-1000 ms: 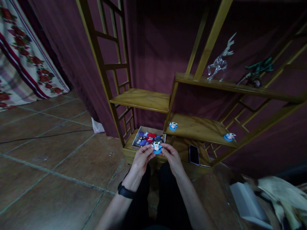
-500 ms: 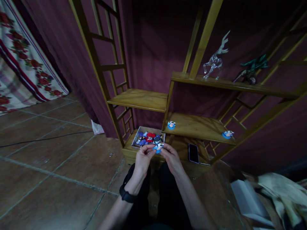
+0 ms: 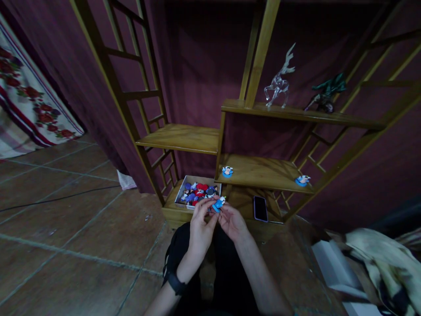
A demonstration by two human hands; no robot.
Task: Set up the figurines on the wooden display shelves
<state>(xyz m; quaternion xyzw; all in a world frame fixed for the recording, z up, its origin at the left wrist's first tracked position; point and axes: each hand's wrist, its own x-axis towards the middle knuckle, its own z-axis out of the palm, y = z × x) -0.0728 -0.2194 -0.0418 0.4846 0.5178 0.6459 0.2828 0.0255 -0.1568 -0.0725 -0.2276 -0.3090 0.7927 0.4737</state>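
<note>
Between my two hands is a small blue-and-white figurine (image 3: 219, 203) on a round blue base. My left hand (image 3: 201, 224) pinches it from the left, and the fingers of my right hand (image 3: 233, 221) close on it from the right. Just beyond my left hand sits an open cardboard box (image 3: 180, 194) filled with several red, purple and dark figurines (image 3: 200, 189). Two similar blue-based figurines stand on the middle shelf (image 3: 263, 171): one figurine (image 3: 227, 171) at its left end, another figurine (image 3: 302, 180) at its right end.
A phone (image 3: 260, 208) lies on the bottom shelf at right. Higher up, a clear deer ornament (image 3: 279, 85) and a dark green ornament (image 3: 329, 94) stand on the upper shelf (image 3: 296, 113). White boxes (image 3: 337, 267) and pale cloth (image 3: 384, 259) lie on the floor at right.
My hands have turned the figurine, so more of its blue side shows. The left wrist has swung slightly downward. The whole view has shifted, moving the shelf leftward in the picture.
</note>
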